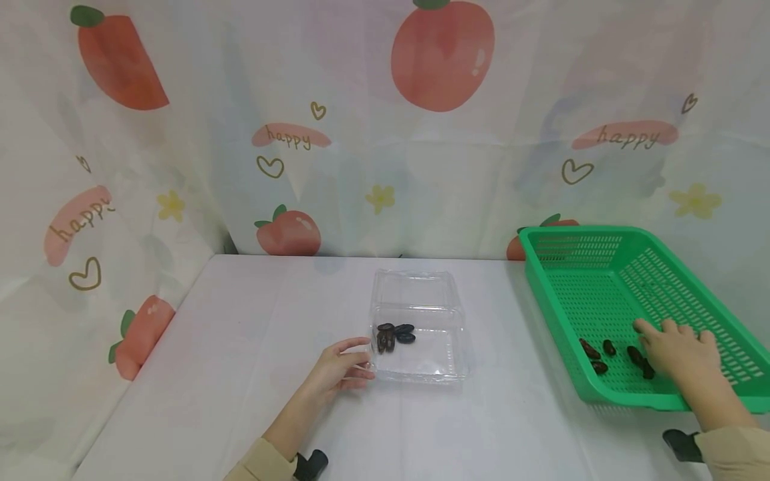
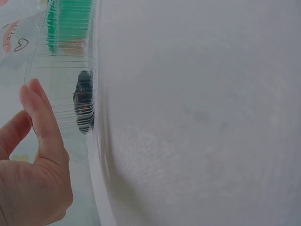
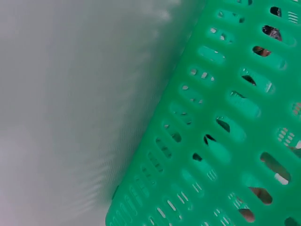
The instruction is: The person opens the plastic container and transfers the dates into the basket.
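A clear plastic clamshell box (image 1: 424, 361) lies with its lid (image 1: 415, 288) folded back. Several dark brown dates (image 1: 390, 339) are grouped in the left part of its base. My left hand (image 1: 341, 367) is at the box's left side, its extended fingers (image 2: 44, 127) touching the clear wall. Inside the green basket (image 1: 556, 334), my right hand (image 1: 682, 349) is lowered with fingers spread, beside some dates (image 1: 635, 356). More dates (image 1: 589, 349) lie near the basket's left wall. Slots in the basket wall (image 3: 188, 141) give only glimpses of the right hand, and its fingertips are partly hidden.
A white cloth-covered table (image 1: 271, 314) carries the box in the middle and the basket at the right. Behind it hangs a curtain (image 1: 349, 167) with fruit prints. The basket's raised slotted walls surround the right hand.
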The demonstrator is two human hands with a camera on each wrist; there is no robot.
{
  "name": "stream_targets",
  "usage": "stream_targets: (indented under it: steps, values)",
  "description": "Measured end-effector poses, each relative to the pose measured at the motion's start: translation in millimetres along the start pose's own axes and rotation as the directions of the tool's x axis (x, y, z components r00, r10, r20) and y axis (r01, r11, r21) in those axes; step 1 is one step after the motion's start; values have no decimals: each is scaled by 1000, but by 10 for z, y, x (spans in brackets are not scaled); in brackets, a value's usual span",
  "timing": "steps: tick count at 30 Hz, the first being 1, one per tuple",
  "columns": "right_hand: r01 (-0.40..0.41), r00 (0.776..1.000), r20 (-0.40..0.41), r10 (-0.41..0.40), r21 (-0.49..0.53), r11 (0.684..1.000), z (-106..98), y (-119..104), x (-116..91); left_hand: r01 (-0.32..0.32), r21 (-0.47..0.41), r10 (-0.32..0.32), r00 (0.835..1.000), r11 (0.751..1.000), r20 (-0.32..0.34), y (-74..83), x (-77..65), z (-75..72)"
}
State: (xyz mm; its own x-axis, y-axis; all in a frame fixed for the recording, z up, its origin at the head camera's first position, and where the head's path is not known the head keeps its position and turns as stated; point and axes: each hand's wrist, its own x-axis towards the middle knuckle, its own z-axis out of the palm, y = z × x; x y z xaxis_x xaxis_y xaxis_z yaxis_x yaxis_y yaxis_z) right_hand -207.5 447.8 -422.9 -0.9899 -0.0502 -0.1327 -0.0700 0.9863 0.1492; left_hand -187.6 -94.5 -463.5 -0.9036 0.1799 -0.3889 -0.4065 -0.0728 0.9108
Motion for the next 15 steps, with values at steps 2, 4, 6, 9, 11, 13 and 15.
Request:
stream_targets:
  steps: [2,4,6,9,11,13,15]
  values:
    - [3,1000,-26,-3,17,1000,-32,-34,2,5,0,-5,1000,1000,-2,1,7,-4]
    - [8,998,-67,-6,35,999,-83,-104,1,11,0,-11,1000,1000,-6,4,13,-6]
    - [16,994,-110,-10,55,998,-164,-211,-4,15,1,-15,1000,1000,-8,6,18,-9]
    - [35,981,-194,-17,91,995,-311,-428,-12,14,-2,-14,1000,1000,-5,9,16,-11]
    - [57,968,-250,-28,111,992,-416,-594,-19,8,-3,-8,1000,1000,-1,9,11,-12]
    - [89,948,-316,-47,121,989,-506,-767,-32,4,-5,-4,1000,1000,3,6,6,-11]
    - [123,925,-374,-70,121,985,-582,-944,-48,2,-4,-2,1000,1000,4,6,8,-9]
